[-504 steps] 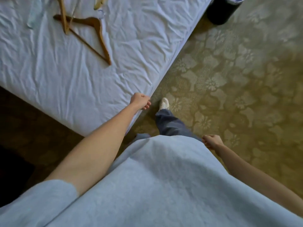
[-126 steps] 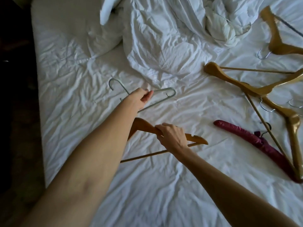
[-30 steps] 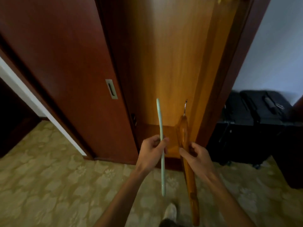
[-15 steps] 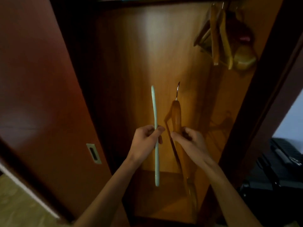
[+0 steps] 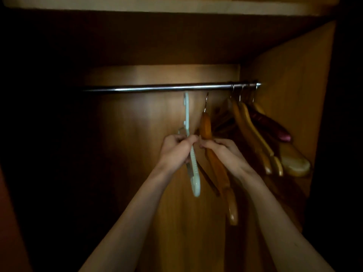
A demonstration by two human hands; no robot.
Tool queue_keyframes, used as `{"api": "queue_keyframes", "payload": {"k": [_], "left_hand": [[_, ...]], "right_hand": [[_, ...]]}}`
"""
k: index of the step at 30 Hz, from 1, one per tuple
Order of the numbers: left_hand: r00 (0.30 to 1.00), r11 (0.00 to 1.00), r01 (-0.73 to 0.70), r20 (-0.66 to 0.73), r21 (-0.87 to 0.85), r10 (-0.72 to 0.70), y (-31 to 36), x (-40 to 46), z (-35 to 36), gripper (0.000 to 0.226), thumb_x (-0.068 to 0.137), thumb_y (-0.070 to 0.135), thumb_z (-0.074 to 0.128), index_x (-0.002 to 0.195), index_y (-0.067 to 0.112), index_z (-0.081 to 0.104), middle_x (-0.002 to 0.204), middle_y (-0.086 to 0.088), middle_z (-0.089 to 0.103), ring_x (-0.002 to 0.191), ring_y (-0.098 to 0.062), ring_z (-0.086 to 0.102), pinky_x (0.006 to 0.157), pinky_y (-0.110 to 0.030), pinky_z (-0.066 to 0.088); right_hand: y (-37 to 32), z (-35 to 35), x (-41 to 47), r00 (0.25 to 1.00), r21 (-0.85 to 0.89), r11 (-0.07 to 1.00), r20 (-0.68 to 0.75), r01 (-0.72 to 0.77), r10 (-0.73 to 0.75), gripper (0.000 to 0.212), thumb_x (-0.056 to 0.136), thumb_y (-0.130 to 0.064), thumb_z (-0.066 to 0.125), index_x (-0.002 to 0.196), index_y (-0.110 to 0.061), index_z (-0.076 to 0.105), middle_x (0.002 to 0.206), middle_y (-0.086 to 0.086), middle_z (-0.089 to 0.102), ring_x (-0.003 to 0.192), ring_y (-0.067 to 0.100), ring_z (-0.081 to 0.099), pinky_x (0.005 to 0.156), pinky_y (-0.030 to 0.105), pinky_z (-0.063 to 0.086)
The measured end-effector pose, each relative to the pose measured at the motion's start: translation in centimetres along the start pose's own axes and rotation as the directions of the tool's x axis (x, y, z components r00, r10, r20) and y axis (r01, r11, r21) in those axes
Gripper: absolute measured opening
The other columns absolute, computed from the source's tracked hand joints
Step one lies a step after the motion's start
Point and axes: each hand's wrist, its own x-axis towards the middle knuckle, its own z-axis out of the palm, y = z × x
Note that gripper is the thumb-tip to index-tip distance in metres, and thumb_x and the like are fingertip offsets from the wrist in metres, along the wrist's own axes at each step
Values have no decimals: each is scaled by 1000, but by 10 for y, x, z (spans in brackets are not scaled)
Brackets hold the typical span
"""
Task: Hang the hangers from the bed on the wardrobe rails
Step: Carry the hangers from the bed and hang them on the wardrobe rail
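Centre of the frame: the left hand (image 5: 175, 152) curls its fingers round the pale green plastic hanger (image 5: 191, 146), seen edge-on with its top just under the horizontal chrome wardrobe rail (image 5: 157, 87), while the right hand (image 5: 225, 154) grips the amber wooden hanger with a metal hook (image 5: 215, 161), the hook tip just below the rail. At right of the frame, a cluster of wooden hangers (image 5: 253, 134) and a dark maroon padded hanger (image 5: 269, 124) hang from the rail's end beside the orange-brown wardrobe side panel (image 5: 294, 85).
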Motion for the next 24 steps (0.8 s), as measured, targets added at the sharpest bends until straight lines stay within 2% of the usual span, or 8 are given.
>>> {"api": "queue_keyframes", "payload": {"k": [2, 5, 8, 12, 15, 18, 24], "left_hand": [[999, 999, -30, 42, -28, 31, 11, 23, 4, 32, 91, 30, 65, 93, 0, 75, 60, -5, 61, 42, -9, 52, 39, -15, 39], [995, 997, -50, 81, -54, 54, 22, 55, 11, 33, 91, 34, 65, 94, 3, 77, 63, -4, 63, 49, -12, 53, 41, -15, 40], [991, 994, -79, 99, -77, 87, 29, 81, 22, 38, 90, 36, 65, 93, 0, 76, 63, -6, 62, 49, -12, 53, 43, -17, 42], [992, 993, -98, 74, -61, 102, 36, 106, 38, 43, 81, 44, 65, 82, 3, 77, 58, -5, 64, 47, -11, 57, 52, -24, 47], [991, 995, -87, 98, -55, 92, 35, 119, 47, 38, 80, 42, 65, 78, 6, 76, 51, 1, 63, 41, -8, 55, 46, -21, 45], [986, 996, -85, 141, -13, 86, 31, 126, 56, 29, 88, 34, 62, 72, 13, 73, 44, 6, 60, 36, -4, 52, 38, -15, 41], [983, 999, -55, 175, 3, 53, 29, 130, 80, 33, 94, 32, 59, 71, 10, 70, 44, 4, 59, 32, -4, 51, 36, -14, 39]], "right_hand": [[-7, -6, 21, 999, -21, 999, -38, 25, -26, 36, 89, -55, 61, 97, -26, 79, 91, 3, 79, 87, 15, 74, 98, 43, 51], [-16, -17, 47, 998, -83, 996, -45, 43, -46, 38, 91, -55, 57, 100, -23, 78, 97, 14, 77, 90, 23, 73, 99, 47, 50], [-23, -28, 67, 996, -143, 988, -63, 57, -66, 37, 92, -54, 57, 100, -24, 77, 96, 7, 78, 90, 19, 73, 97, 43, 52], [-32, -39, 85, 992, -154, 987, -110, 43, -61, 35, 87, -54, 60, 96, -24, 78, 90, -1, 78, 90, 17, 73, 94, 43, 55], [-32, -46, 90, 995, -148, 989, -102, 2, -17, 43, 83, -57, 59, 99, -22, 78, 97, 3, 78, 98, 22, 71, 98, 47, 52], [-25, -50, 88, 996, -143, 990, -94, -11, -2, 40, 88, -54, 57, 99, -23, 79, 98, 0, 78, 99, 20, 70, 99, 45, 52], [-17, -59, 85, 990, -106, 991, -124, -83, 69, 37, 88, -50, 59, 95, -20, 81, 91, 1, 80, 93, 19, 73, 84, 36, 55]]}}
